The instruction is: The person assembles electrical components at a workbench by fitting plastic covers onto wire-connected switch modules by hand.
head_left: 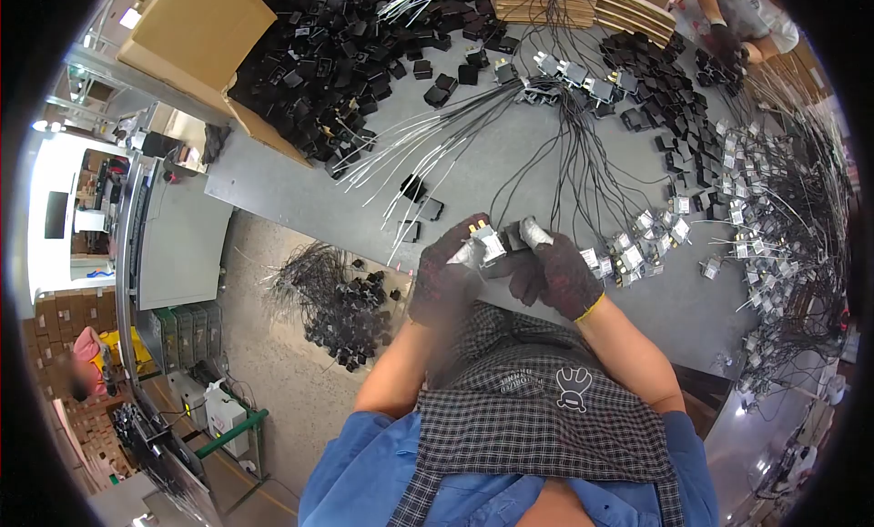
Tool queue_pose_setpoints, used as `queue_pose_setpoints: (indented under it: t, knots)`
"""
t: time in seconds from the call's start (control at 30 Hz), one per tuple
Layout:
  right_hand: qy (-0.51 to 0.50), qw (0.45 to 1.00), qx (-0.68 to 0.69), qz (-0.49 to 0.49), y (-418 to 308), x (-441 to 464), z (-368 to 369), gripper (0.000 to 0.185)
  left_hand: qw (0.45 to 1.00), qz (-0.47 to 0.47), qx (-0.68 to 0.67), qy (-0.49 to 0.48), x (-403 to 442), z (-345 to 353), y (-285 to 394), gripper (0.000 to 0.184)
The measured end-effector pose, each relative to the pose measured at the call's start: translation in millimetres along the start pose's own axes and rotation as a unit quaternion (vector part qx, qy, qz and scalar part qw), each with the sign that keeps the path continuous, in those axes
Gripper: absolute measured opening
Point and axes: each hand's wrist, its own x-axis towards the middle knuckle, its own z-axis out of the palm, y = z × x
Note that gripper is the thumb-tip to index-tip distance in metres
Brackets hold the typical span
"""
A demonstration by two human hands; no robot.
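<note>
Bare grey tabletop (296,196) leaves a passage left of centre, with another patch at lower right. Black plastic housings (319,58) and a cardboard box (196,35) block the upper left; fanned cables (572,117) cross the centre; pale plug inserts (630,254) crowd the right.

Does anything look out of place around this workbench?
A tangled heap of black parts and wires lies on the floor beside the table. It looks odd because similar black parts sit on top; possibly deliberate.
</note>
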Motion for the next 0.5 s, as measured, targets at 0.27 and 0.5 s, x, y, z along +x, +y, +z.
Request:
queue_pose_setpoints:
  t: [0.27, 0.5]
  knots:
    - [0.014, 0.997, -0.076, -0.024, 4.8, 12.5, -0.1, 0.042, 0.994, -0.092, 0.059, -0.013, -1.6, -2.4, 6.6, 0.061]
    - [0.044, 0.997, -0.058, -0.011, 2.8, 13.1, -0.2, 0.039, 0.993, -0.097, -0.052, -0.039, -5.5, -8.4, -4.2, 0.066]
